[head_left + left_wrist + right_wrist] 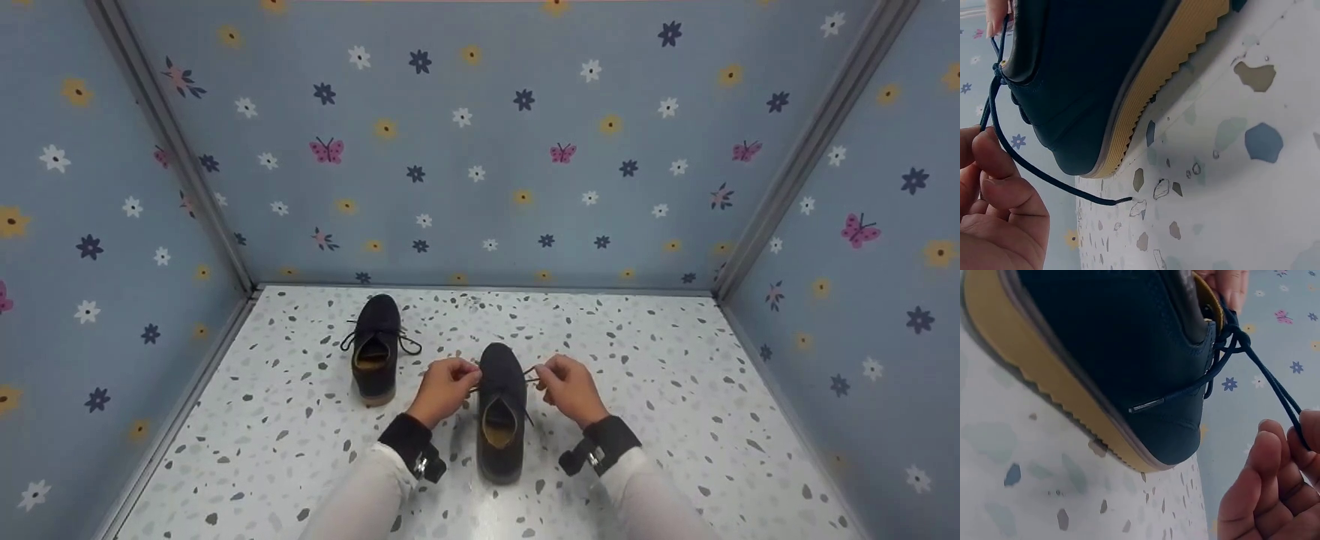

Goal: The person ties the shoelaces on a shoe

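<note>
A dark navy lace-up shoe (pixel 501 379) with a tan, ridged sole (pixel 1145 90) stands upright on the floor, toe pointing away from me. At its left side my left hand (pixel 444 386) pinches a loop of the shoelace between thumb and forefinger. Opposite it, my right hand (pixel 570 388) pinches another lace loop (pixel 1275 382), drawn out taut to the right. Both loops meet at a knot (pixel 1234 338) over the shoe's opening. One loose lace end (pixel 1081 194) hangs down on the left; another, with its tip (pixel 1148 405), lies along the right side.
A second dark shoe (pixel 379 319) stands to the left and farther back, its lace loops (pixel 410 346) spread at both sides. The speckled white floor (pixel 637 465) is bounded by blue flowered panels (pixel 480 150) at the back and both sides.
</note>
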`<state>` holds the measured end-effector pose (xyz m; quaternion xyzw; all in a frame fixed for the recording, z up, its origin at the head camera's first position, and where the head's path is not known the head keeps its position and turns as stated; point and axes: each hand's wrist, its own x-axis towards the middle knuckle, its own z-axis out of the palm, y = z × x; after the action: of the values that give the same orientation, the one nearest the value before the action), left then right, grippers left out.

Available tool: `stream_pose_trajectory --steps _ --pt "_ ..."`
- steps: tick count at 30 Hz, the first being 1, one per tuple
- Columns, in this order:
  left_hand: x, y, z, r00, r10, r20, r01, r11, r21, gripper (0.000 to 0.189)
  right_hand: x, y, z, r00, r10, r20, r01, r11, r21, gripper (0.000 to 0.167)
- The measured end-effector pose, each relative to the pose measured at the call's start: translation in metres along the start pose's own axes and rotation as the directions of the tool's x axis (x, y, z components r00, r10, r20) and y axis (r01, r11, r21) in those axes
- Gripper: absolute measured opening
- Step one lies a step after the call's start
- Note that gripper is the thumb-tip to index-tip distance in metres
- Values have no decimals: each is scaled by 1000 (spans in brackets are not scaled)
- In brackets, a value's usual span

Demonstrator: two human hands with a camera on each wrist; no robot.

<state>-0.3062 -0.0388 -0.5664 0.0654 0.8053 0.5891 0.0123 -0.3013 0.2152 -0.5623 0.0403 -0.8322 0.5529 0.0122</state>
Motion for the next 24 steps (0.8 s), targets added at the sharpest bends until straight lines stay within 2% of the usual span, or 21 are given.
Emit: stream_pose_trajectory --steps 4,10,16,20,24 --pt "0 -2 1 1000 -20 -13 19 998 -55 16 -1 3 3 998 63 -8 -62 994 87 22" --pt "0 -4 1 996 -90 -9 89 987 -134 20 -3 5 6 992 127 -17 -121 972 203 22" --pt "0 -5 1 995 -99 -23 95 988 -125 20 -6 6 11 982 187 -24 -162 901 403 25" --pt "0 -6 1 993 -117 -19 114 986 -121 20 -8 6 12 974 219 -52 -167 858 485 25" --pt "1 -7 2 993 -117 -20 114 985 -126 21 -9 6 13 970 239 -37 -177 806 564 25"
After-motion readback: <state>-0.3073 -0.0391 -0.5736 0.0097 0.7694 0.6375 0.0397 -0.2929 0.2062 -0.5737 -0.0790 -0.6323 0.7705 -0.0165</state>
